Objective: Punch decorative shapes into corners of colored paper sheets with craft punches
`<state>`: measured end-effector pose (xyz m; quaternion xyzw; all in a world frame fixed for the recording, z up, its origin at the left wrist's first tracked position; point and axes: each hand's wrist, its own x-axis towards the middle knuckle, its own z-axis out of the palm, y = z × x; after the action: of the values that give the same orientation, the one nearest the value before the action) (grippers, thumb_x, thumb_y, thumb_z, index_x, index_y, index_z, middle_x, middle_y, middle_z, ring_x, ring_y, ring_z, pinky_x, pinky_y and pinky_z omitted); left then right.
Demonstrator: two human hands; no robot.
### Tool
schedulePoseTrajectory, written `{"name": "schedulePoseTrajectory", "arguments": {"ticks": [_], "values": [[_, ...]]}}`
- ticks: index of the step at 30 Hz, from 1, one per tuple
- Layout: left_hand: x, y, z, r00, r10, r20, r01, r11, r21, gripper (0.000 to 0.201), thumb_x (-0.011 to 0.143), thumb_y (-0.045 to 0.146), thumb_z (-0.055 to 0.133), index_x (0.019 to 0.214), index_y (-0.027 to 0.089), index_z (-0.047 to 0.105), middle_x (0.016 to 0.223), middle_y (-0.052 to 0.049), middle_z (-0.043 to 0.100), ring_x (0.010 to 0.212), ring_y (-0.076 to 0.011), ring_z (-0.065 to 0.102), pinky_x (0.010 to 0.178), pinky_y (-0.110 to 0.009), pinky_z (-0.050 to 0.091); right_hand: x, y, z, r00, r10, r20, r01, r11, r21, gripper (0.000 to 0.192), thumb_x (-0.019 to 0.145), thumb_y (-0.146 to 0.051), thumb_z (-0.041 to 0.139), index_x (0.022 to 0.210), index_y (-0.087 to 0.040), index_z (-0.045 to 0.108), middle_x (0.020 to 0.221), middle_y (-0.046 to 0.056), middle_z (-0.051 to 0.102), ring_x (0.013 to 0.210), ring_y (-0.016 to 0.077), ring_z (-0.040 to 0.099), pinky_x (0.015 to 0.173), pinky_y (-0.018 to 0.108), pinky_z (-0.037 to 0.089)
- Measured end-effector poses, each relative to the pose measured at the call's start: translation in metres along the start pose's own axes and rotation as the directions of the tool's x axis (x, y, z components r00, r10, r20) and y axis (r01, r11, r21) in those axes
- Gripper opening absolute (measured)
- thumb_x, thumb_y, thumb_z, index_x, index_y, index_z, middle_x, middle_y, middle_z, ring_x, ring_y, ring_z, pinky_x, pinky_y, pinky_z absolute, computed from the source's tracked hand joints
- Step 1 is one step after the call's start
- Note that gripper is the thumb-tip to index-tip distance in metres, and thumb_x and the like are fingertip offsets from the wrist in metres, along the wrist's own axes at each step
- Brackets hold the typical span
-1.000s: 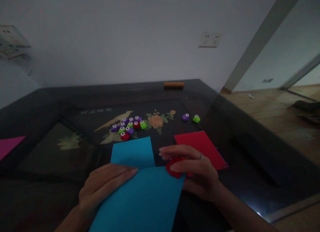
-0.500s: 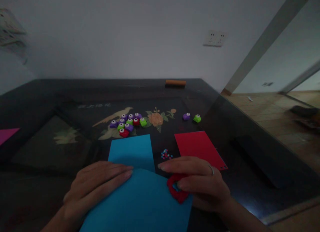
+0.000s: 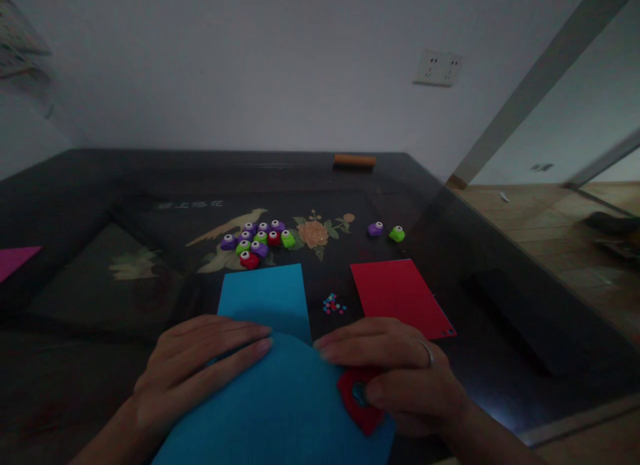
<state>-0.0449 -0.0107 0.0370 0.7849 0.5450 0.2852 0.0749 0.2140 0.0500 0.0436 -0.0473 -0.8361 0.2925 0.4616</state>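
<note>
A sheet of blue paper bows upward in front of me, its near part running out of view. My left hand grips its left edge, fingers stretched along the top; the thumb is hidden. At the right edge sits a red craft punch, turned so its round window shows blue inside. My right hand is closed around this punch, thumb by the window and forefinger reaching over the paper. Beyond the fingers lies a small heap of paper confetti.
Another blue sheet lies behind. A red sheet has small holes at one corner. Several coloured craft punches cluster ahead; a purple one and a green one stand right. A brown roll lies by the wall, a dark slab at right.
The red punch has tilted and shifted slightly down and right with my right hand, and the blue paper's right edge with it. My left hand stays nearly in place.
</note>
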Motion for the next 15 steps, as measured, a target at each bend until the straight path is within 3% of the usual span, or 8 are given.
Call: {"name": "schedulePoseTrajectory", "arguments": {"ticks": [7,11,15], "values": [[0.002,-0.002,-0.001,0.995,0.091,0.028,-0.089,0.995,-0.05,0.036,0.093,0.034,0.032,0.108,0.035,0.065,0.101,0.002,0.072,0.095,-0.0174,0.066,0.092,-0.036,0.049,0.0,-0.001,0.001,1.0,-0.008,0.016,0.007,1.0,0.011,0.048,0.093,-0.021,0.043,0.138,-0.028,0.032,0.113,0.01,0.066,0.108,0.0217,0.061,0.084,0.035,0.055],[0.005,-0.005,-0.002,0.975,0.216,-0.047,-0.219,0.973,-0.076,0.035,0.094,0.031,0.036,0.122,0.039,0.054,0.107,0.004,0.07,0.093,-0.0145,0.067,0.089,-0.031,0.051,0.0,-0.002,0.003,1.0,-0.01,-0.005,0.01,1.0,-0.004,0.039,0.094,-0.021,0.041,0.132,-0.025,0.039,0.11,0.01,0.067,0.109,0.0199,0.061,0.084,0.032,0.055],[0.01,-0.007,-0.003,0.943,0.322,-0.087,-0.328,0.942,-0.069,0.035,0.094,0.033,0.039,0.126,0.035,0.052,0.108,0.003,0.07,0.092,-0.0142,0.067,0.087,-0.027,0.052,0.003,-0.001,0.006,0.994,-0.085,-0.072,0.088,0.996,0.031,0.025,0.094,-0.019,0.04,0.116,-0.013,0.05,0.105,0.015,0.067,0.108,0.0215,0.061,0.083,0.034,0.055]]}}
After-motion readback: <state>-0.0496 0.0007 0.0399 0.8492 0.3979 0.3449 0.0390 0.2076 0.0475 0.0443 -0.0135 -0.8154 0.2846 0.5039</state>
